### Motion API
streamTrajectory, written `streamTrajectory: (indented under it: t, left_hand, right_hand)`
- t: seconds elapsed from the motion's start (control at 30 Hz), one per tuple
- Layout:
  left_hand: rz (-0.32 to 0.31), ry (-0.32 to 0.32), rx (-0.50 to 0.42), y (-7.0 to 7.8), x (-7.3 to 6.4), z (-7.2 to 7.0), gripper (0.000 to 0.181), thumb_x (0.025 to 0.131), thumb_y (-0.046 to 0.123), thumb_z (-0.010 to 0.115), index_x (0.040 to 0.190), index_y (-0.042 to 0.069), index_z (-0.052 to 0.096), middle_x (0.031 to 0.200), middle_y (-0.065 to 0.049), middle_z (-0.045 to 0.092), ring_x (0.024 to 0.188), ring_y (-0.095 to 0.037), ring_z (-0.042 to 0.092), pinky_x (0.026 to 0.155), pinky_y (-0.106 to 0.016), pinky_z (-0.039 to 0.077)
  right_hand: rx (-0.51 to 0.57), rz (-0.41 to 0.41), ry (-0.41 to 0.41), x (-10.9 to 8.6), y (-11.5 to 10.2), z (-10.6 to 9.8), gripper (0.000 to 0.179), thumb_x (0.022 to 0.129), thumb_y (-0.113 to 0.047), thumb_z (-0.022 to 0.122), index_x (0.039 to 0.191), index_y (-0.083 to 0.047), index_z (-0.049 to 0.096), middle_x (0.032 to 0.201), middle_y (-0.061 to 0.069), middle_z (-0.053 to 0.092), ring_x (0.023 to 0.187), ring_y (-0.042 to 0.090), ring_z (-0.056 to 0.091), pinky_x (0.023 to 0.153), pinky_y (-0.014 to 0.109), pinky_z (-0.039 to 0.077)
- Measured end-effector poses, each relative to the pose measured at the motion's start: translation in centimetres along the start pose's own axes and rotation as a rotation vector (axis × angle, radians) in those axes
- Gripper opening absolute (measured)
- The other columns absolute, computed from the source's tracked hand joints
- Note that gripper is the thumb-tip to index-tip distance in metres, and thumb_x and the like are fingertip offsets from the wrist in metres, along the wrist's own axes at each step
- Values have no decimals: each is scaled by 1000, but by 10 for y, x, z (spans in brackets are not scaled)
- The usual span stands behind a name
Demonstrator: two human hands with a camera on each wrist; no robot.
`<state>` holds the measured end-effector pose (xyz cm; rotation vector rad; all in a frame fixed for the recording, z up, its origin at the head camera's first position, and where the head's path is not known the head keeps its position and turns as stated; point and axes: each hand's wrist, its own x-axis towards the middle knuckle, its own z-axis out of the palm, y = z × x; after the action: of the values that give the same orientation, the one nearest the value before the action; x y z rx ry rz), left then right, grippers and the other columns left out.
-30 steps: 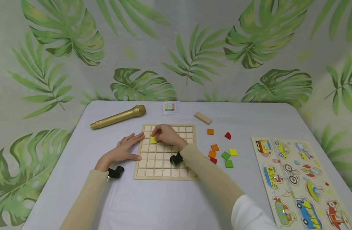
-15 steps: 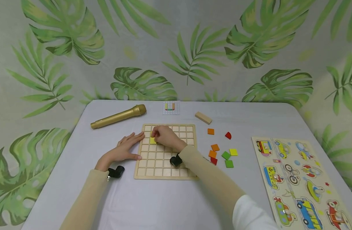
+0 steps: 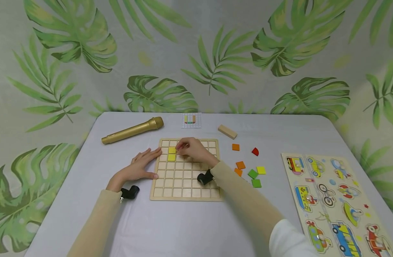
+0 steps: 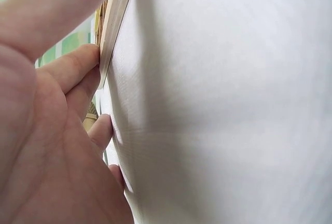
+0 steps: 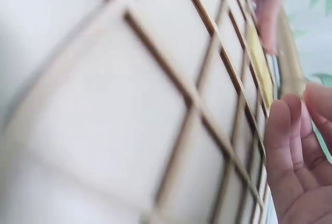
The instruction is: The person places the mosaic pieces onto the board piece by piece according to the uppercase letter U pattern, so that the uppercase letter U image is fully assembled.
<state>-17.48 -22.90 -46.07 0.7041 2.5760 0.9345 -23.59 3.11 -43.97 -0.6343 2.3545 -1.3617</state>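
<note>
A wooden grid board (image 3: pixel 177 194) lies in the middle of the table, with two yellow square tiles (image 3: pixel 171 157) in neighbouring cells near its upper left. Just right of the upper tile is my right hand (image 3: pixel 194 150), its fingers loosely bent over the board. The right wrist view shows the fingers (image 5: pixel 282 146) with nothing visible between them, and a strip of yellow tile (image 5: pixel 259 63) beyond. My left hand (image 3: pixel 140 167) rests spread at the board's left edge, thumb and a fingertip touching the frame. Up close, the left wrist view shows those fingers (image 4: pixel 72 68) against the board's side (image 4: pixel 115 27).
Loose orange tiles (image 3: pixel 240 165), green tiles (image 3: pixel 256 183), a yellow tile (image 3: pixel 261 170) and a red quarter-round tile (image 3: pixel 255 151) lie right of the board. Behind it are a pattern card (image 3: pixel 191 121), a gold microphone (image 3: pixel 132 131) and a wooden block (image 3: pixel 227 131). A vehicle puzzle (image 3: pixel 331 189) lies far right.
My right hand has let go of the upper yellow tile and shifted right, uncovering both yellow tiles. The left hand has stayed at the board's edge.
</note>
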Motion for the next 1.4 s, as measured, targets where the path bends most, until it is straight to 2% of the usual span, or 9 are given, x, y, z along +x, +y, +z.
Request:
streamTrajectory:
  t: [0.1,0.27,0.47,0.63,0.73,0.9,1.07,1.4]
  left_hand:
    - [1,-1,0,0,0,0,92,81,35,76,152,6,25,158,-12,15,143,-37,0,107,-61,-4]
    - [6,0,-1,0,0,0,93,80,35,77,152,7,25,158,-11,15,144,-36,0,108,-60,-5]
    - [4,2,-2,1,0,0,93,80,35,77,152,6,25,158,-12,15,143,-37,1,108,-61,-4]
    - [6,2,-5,0,0,0,92,81,34,77,152,6,25,158,-12,15,143,-38,1,108,-61,-4]
    - [7,0,-6,0,0,0,92,81,34,77,152,6,25,158,-12,15,143,-38,1,108,-61,-4]
    - [9,-2,-10,0,0,0,92,81,34,76,151,5,25,158,-12,15,143,-38,1,107,-61,-4]
    - [9,-1,-8,-1,0,0,92,81,33,76,152,6,25,158,-11,15,143,-37,1,107,-61,-5]
    - [11,1,-11,-2,0,1,93,80,35,77,152,7,24,159,-10,14,143,-37,0,107,-61,-6]
  right_hand:
    - [89,-5,-27,-6,7,-18,16,90,-1,62,104,3,67,91,8,63,80,22,61,74,29,51]
    - [230,-5,-63,-22,22,-55,23,92,-3,61,110,11,61,96,13,62,88,35,61,80,42,54]
    - [235,29,-64,-47,38,-95,30,93,-8,61,114,13,58,106,22,61,98,39,59,86,44,51]
    - [219,85,-35,-66,55,-121,29,94,-12,61,115,7,59,112,26,60,99,38,60,83,38,52]
    - [220,114,-6,-76,65,-134,27,94,-15,61,114,4,60,112,25,61,95,37,60,80,37,51]
    - [254,128,20,-93,81,-152,27,95,-12,60,113,7,58,115,27,60,100,36,59,87,40,51]
    - [213,157,54,-111,92,-168,31,96,-17,60,117,6,57,117,25,60,103,34,59,86,34,51]
    - [197,222,95,-144,104,-187,38,97,-20,57,122,8,53,120,26,57,100,27,60,86,30,51]
